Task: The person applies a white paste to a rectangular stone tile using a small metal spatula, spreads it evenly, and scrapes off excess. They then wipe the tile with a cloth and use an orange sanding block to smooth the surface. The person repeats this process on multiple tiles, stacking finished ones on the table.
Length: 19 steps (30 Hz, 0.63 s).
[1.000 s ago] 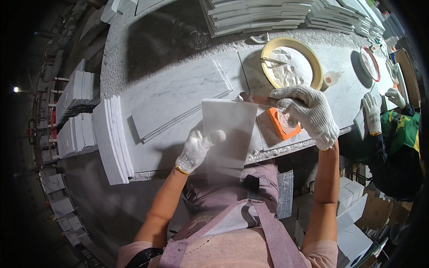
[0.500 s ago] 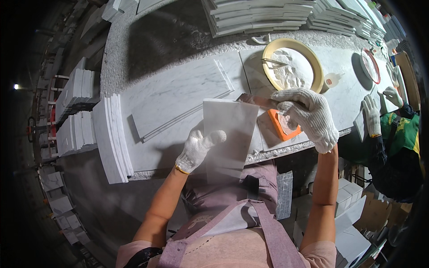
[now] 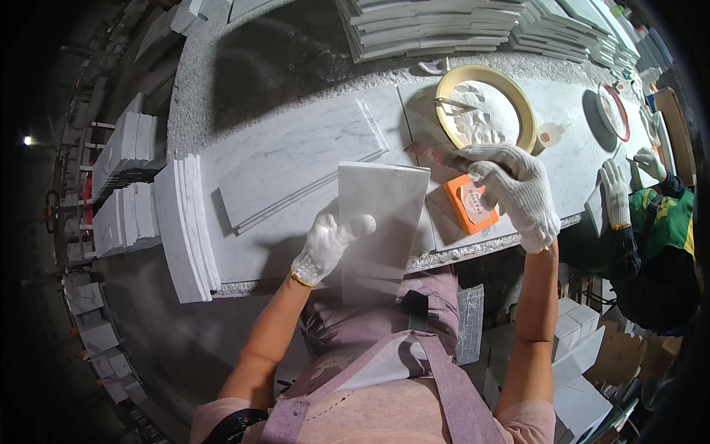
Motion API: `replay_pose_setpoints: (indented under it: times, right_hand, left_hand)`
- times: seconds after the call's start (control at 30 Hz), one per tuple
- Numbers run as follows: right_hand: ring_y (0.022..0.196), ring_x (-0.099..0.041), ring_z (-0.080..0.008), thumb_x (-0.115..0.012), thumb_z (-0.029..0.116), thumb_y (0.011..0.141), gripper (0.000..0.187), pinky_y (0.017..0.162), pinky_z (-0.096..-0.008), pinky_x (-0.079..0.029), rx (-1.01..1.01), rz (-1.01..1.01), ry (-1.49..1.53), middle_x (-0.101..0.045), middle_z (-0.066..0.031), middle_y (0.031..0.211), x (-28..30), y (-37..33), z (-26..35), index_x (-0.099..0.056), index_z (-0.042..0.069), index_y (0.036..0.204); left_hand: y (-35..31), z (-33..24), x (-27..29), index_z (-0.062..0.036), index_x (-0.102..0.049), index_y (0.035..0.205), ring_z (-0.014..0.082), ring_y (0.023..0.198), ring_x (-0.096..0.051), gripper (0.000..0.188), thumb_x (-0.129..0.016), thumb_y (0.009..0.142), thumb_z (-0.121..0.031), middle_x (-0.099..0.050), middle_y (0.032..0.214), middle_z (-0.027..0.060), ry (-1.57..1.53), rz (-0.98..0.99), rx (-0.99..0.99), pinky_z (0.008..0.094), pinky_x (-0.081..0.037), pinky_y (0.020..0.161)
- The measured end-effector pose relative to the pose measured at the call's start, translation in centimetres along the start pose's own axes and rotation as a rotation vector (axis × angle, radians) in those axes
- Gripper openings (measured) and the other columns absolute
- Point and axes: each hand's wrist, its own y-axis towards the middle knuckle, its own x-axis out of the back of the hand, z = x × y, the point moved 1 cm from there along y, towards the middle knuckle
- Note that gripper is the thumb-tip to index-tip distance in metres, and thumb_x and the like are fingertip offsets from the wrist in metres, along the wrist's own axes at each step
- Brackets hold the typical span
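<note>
A white marble tile is held tilted in front of my body, and my gloved left hand grips its left edge with the thumb over the face. Beyond its far right corner, my gloved right hand holds a flat scraper, whose blade is smeared by motion. That blade appears slightly apart from the tile's far edge. Below the right hand lies an orange hand pad with a pale label, on the marble worktop.
Two stacked tiles lie left of centre, and upright tiles lean at the worktop's left end. A yellow-rimmed bowl of white powder stands beside a small bottle. Tile stacks line the back; a co-worker's gloved hand is at right.
The scraper has lifted away from the tile's far edge, up and to the right. My right hand has shifted slightly, uncovering more of the orange pad's label; my left hand has barely moved.
</note>
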Motion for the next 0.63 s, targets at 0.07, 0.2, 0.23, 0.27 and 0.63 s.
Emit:
replay_pose_setpoints:
  times: [0.07, 0.2, 0.23, 0.27, 0.63]
  right_hand:
    - [0.059, -0.063, -0.0045, -0.069, 0.014, 0.099, 0.027, 0.047, -0.0173, -0.044, -0.003, -0.054, 0.019, -0.072, -0.0017, 0.081, 0.6, 0.0, -0.1, -0.075, 0.003, 0.122]
    - [0.060, -0.062, -0.0034, -0.069, 0.020, 0.101, 0.025, 0.050, -0.0181, -0.044, -0.092, -0.193, -0.029, -0.073, -0.0011, 0.084, 2.4, -0.1, -1.1, -0.078, 0.006, 0.120]
    - [0.060, -0.062, -0.0036, -0.070, 0.019, 0.101, 0.025, 0.050, -0.0188, -0.044, -0.081, -0.222, -0.058, -0.073, -0.0009, 0.084, 3.0, -0.2, -1.3, -0.078, 0.006, 0.120]
    - [0.060, -0.061, -0.0038, -0.070, 0.019, 0.100, 0.025, 0.051, -0.0195, -0.044, -0.082, -0.266, -0.104, -0.073, -0.0007, 0.083, 3.6, -0.3, -1.6, -0.078, 0.006, 0.120]
    - [0.064, -0.068, -0.0158, -0.067, 0.022, 0.097, 0.023, 0.070, -0.0317, -0.054, 0.023, -0.381, -0.561, -0.074, -0.0077, 0.083, 5.0, 0.8, -2.7, -0.079, 0.012, 0.114]
  left_hand:
    - [-0.3, -1.0, -0.1, 0.0020, -0.060, 0.141, 0.0137, 0.098, -0.068, 0.055, -0.072, 0.103, -0.036, -0.075, 0.115, 0.0093, -0.169, 0.005, 0.011, 0.0315, -0.056, 0.089]
    - [-0.2, -3.0, 0.2, 0.0018, -0.062, 0.139, 0.0131, 0.099, -0.068, 0.050, -0.073, 0.103, -0.030, -0.075, 0.114, 0.0095, -0.292, 0.034, -0.025, 0.0318, -0.056, 0.090]
    - [-0.2, -3.2, 0.2, 0.0007, -0.063, 0.139, 0.0116, 0.095, -0.068, 0.049, -0.073, 0.102, -0.031, -0.077, 0.110, 0.0087, -0.220, 0.022, 0.013, 0.0311, -0.056, 0.087]
    - [-0.1, -3.4, 0.2, -0.0004, -0.064, 0.138, 0.0101, 0.090, -0.067, 0.049, -0.074, 0.102, -0.032, -0.078, 0.106, 0.0080, -0.184, 0.012, 0.008, 0.0304, -0.055, 0.085]
    - [0.1, -4.5, -0.1, 0.0013, -0.067, 0.129, 0.0141, 0.103, -0.064, 0.048, -0.078, 0.099, -0.035, -0.070, 0.119, 0.0110, -0.237, -0.034, 0.095, 0.0314, -0.053, 0.095]
